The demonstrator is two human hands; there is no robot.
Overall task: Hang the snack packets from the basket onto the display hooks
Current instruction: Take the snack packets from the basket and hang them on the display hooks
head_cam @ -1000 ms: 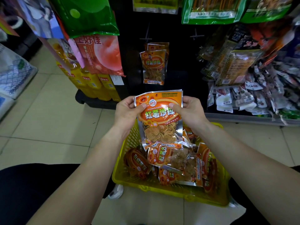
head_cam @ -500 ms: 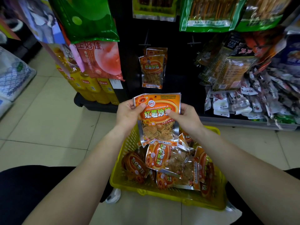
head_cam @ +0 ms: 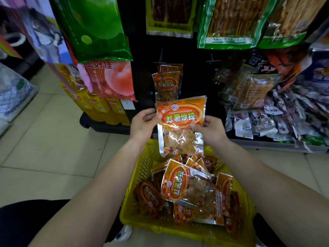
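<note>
I hold an orange snack packet [head_cam: 180, 125] upright above the yellow basket [head_cam: 140, 168]. My left hand [head_cam: 143, 124] pinches its left edge and my right hand [head_cam: 209, 130] pinches its right edge. The packet's top sits just below two matching orange packets [head_cam: 166, 84] that hang on a hook on the black display panel. A bare hook [head_cam: 212, 60] sticks out to the right of them. Several more orange packets [head_cam: 185, 186] lie piled in the basket on the floor.
Green snack bags [head_cam: 229, 22] hang along the top of the rack. Small white and dark packets [head_cam: 277, 113] crowd the right side. Yellow packs [head_cam: 99, 107] and a pink bag [head_cam: 114, 77] hang at the left. Beige floor tiles [head_cam: 49, 139] spread to the left.
Both hands have lifted the orange packet up and away from the basket toward the hanging packets on the panel. My view has moved closer to the rack.
</note>
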